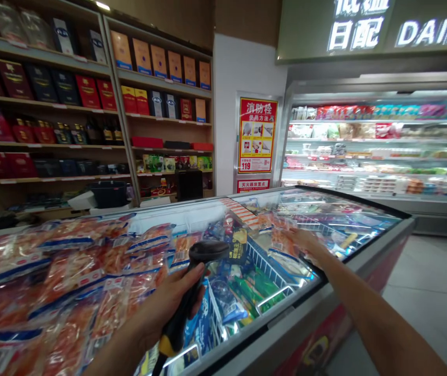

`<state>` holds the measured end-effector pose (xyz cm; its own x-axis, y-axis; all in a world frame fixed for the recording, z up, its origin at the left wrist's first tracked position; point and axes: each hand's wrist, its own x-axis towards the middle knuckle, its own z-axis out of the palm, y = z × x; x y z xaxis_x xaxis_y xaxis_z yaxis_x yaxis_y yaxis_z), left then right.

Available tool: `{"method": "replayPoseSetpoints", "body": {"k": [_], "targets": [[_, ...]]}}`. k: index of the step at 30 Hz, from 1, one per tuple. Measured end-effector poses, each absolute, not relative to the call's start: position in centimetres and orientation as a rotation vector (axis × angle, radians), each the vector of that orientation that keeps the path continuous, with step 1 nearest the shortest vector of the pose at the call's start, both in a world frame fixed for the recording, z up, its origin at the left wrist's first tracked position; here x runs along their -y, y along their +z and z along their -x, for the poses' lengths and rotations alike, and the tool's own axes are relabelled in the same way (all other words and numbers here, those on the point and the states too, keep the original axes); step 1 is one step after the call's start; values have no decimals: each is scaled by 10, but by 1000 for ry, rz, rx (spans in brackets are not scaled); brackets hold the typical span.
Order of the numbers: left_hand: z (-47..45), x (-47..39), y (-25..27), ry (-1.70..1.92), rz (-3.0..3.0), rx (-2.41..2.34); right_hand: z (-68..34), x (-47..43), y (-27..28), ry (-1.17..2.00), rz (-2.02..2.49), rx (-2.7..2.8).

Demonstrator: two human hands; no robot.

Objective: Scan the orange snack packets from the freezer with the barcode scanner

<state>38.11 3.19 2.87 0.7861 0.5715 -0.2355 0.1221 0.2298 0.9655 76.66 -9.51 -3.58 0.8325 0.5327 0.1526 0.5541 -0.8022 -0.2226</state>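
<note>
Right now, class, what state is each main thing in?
Black plastic handheld scanner: held in left hand
Left hand: wrapped around its handle
Right hand: outstretched at a reddish clear-plastic package; grip unclear
Blue-edged clear-plastic packages: heaped, overlapping
White wire basket: holding green packets
Green overhead sign: white lettering lit
Open-fronted cooler: lit, stocked

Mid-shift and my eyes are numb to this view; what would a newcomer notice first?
Probably the black scanner near the middle, in the left hand above the freezer. Next, the orange-pink packets massed across the lower left, and the right hand at another packet farther right. Behind, the red poster stands out right of centre, with the lit sign at top right.
</note>
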Motion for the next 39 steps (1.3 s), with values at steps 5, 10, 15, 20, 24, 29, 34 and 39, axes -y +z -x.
{"method": "replayPoseSetpoints", "body": {"k": [5,10,15,20,24,29,34,39], "targets": [[-383,-30,29,305,-1315,-628,-731,86,-35,-165,2844,931],[-371,-26,34,310,-1306,-604,-714,87,-22,-102,2671,1022],[-357,-28,38,349,-1332,-619,-707,59,-7,-328,2538,980],[-343,-31,44,438,-1309,-665,-696,5,-13,-354,2648,1075],[-327,-36,48,500,-1295,-700,-689,-22,-22,-421,2803,1161],[-311,-46,47,503,-1295,-685,-665,-25,-3,-503,2721,1358],[-299,-45,50,502,-1263,-613,-610,8,7,-381,2509,1574],[-287,-44,51,496,-1202,-610,-579,37,-16,-161,2455,1595]]}}
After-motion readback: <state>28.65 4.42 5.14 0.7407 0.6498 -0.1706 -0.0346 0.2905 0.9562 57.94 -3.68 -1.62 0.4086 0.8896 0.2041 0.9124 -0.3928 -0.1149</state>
